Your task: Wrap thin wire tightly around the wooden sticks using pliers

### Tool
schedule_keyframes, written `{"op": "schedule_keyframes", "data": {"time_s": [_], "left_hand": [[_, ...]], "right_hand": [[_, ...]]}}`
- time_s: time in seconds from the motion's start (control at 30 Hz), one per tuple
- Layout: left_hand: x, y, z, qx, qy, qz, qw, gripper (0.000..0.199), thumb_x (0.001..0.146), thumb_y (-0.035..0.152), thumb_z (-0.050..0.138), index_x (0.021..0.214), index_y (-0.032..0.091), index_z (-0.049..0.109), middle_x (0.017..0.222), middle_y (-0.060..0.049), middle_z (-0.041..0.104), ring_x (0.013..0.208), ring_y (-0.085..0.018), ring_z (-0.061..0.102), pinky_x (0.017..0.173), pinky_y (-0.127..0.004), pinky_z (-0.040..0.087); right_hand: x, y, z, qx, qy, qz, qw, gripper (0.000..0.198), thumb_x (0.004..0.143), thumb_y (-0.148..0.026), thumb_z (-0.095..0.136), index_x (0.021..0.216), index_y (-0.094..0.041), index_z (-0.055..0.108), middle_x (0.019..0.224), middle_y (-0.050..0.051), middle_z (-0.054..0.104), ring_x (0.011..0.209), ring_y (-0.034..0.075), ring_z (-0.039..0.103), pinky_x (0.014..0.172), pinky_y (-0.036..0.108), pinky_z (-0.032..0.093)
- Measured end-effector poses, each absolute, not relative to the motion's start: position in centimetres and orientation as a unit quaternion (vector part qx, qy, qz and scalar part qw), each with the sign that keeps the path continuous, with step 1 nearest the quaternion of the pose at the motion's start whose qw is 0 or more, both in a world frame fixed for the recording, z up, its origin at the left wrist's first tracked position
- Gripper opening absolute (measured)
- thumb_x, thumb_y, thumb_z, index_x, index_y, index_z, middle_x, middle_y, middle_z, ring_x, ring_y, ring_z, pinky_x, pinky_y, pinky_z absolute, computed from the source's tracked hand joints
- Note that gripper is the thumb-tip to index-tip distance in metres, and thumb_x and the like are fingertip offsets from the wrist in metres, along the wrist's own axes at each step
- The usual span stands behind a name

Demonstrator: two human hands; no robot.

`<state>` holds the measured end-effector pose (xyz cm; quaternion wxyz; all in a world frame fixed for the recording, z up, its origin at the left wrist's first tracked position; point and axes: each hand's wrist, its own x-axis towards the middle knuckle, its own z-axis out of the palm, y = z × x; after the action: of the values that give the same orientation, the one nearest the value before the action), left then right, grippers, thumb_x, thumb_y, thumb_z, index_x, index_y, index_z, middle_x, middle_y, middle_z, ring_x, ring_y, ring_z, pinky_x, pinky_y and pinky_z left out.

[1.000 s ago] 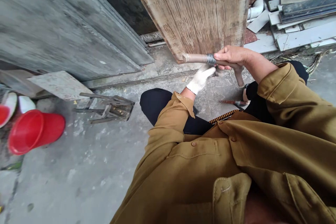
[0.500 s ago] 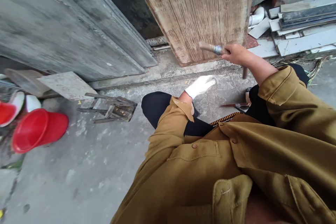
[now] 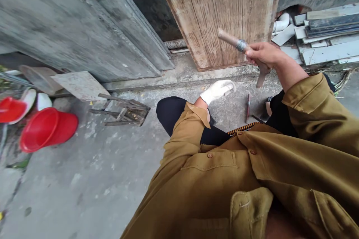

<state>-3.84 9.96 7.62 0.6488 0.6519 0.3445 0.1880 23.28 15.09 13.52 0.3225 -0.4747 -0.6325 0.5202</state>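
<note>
My right hand [image 3: 262, 55] is bare and closed around a wooden stick [image 3: 228, 38] with silvery wire bound round it. A second wooden part [image 3: 263, 76] points down below the same hand; how the two parts join is hidden by my fingers. My left hand [image 3: 217, 91] wears a white glove and hovers over the ground, its fingers curled inward. Whatever may be inside them is hidden. Between my feet a slim tool with a reddish handle [image 3: 248, 108] stands or lies near the concrete step, beside a dark thin piece [image 3: 257, 118].
A worn plank door or board [image 3: 224, 15] rises in front. Left are a small wooden stool [image 3: 126, 111], a pale slab [image 3: 78, 85] and red plastic tubs [image 3: 39, 130]. Stacked tiles and boards [image 3: 331, 26] with a white pipe [image 3: 282, 22] lie at the right.
The wooden stick in my right hand has risen slightly against the planks. The reddish-handled tool has turned from lying sideways to pointing toward the planks. My left hand stays nearly in place.
</note>
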Motion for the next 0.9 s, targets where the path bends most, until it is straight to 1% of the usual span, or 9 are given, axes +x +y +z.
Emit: {"op": "schedule_keyframes", "data": {"time_s": [0.1,0.17,0.37,0.4,0.5,0.57,0.67,0.77,0.9], "left_hand": [[-3.9,9.9,7.8,0.663,0.338,0.188,0.641,0.023,0.093,0.034,0.071,0.078,0.016,0.070,0.077,-0.004,0.071,0.057,-0.008,0.049,0.058,-0.026,0.041],[-4.2,10.1,7.8,0.654,0.348,0.228,0.631,0.022,0.094,0.034,0.070,0.080,0.016,0.070,0.080,-0.005,0.072,0.056,-0.008,0.049,0.057,-0.027,0.040],[-4.9,10.9,6.9,0.620,0.418,0.263,0.609,0.019,0.092,0.038,0.073,0.088,0.020,0.075,0.067,-0.002,0.067,0.054,-0.010,0.053,0.058,-0.028,0.043],[-4.8,10.8,6.6,0.611,0.411,0.276,0.618,0.020,0.090,0.039,0.075,0.096,0.020,0.076,0.073,-0.002,0.070,0.057,-0.010,0.057,0.060,-0.027,0.046],[-3.9,10.5,5.9,0.559,0.371,0.333,0.662,0.046,0.084,0.048,0.080,0.122,0.023,0.070,0.102,-0.006,0.076,0.074,-0.013,0.068,0.070,-0.027,0.054],[-3.2,10.3,5.3,0.510,0.349,0.375,0.691,0.054,0.086,0.058,0.077,0.128,0.025,0.066,0.116,-0.008,0.075,0.087,-0.016,0.073,0.076,-0.029,0.057],[-2.3,10.5,4.8,0.437,0.338,0.431,0.714,0.054,0.096,0.067,0.063,0.131,0.026,0.065,0.125,-0.010,0.074,0.109,-0.023,0.074,0.085,-0.034,0.061],[-1.7,10.8,4.8,0.392,0.338,0.467,0.717,0.055,0.105,0.068,0.047,0.137,0.027,0.064,0.133,-0.010,0.072,0.128,-0.026,0.069,0.094,-0.040,0.061],[-1.6,10.7,4.9,0.379,0.348,0.477,0.713,0.050,0.105,0.064,0.051,0.138,0.029,0.065,0.136,-0.008,0.072,0.133,-0.026,0.066,0.100,-0.042,0.059]], "right_hand": [[24.6,16.7,11.8,-0.647,-0.627,0.313,0.301,0.037,0.089,-0.036,0.079,0.071,-0.022,0.050,0.061,0.000,0.046,0.063,0.015,0.049,0.059,0.028,0.045],[25.1,16.9,11.4,-0.664,-0.646,0.268,0.264,0.038,0.086,-0.033,0.083,0.069,-0.023,0.050,0.061,-0.001,0.043,0.068,0.018,0.052,0.066,0.031,0.047],[24.0,14.3,13.4,-0.489,-0.673,0.507,0.226,0.038,0.091,-0.045,0.080,0.074,-0.021,0.055,0.061,-0.002,0.050,0.057,0.012,0.046,0.057,0.027,0.039],[23.6,13.9,13.6,-0.468,-0.671,0.530,0.224,0.039,0.090,-0.045,0.081,0.074,-0.021,0.055,0.061,-0.002,0.050,0.056,0.011,0.045,0.055,0.026,0.037],[22.1,13.4,13.3,-0.444,-0.659,0.569,0.212,0.039,0.090,-0.042,0.083,0.073,-0.020,0.055,0.061,-0.002,0.051,0.054,0.010,0.044,0.052,0.025,0.034],[21.2,13.4,12.5,-0.440,-0.658,0.579,0.196,0.036,0.091,-0.037,0.082,0.074,-0.019,0.056,0.062,-0.002,0.052,0.054,0.009,0.045,0.052,0.024,0.034],[20.3,13.4,10.9,-0.427,-0.662,0.586,0.191,0.028,0.094,-0.031,0.079,0.078,-0.019,0.059,0.063,-0.002,0.053,0.055,0.009,0.046,0.052,0.023,0.036],[19.6,13.2,9.5,-0.404,-0.656,0.597,0.226,0.029,0.096,-0.036,0.077,0.080,-0.019,0.059,0.064,-0.002,0.052,0.054,0.009,0.047,0.051,0.023,0.037],[18.5,12.6,8.2,-0.336,-0.630,0.656,0.247,0.042,0.093,-0.050,0.080,0.080,-0.019,0.054,0.066,-0.002,0.053,0.054,0.009,0.047,0.049,0.022,0.039]]}}
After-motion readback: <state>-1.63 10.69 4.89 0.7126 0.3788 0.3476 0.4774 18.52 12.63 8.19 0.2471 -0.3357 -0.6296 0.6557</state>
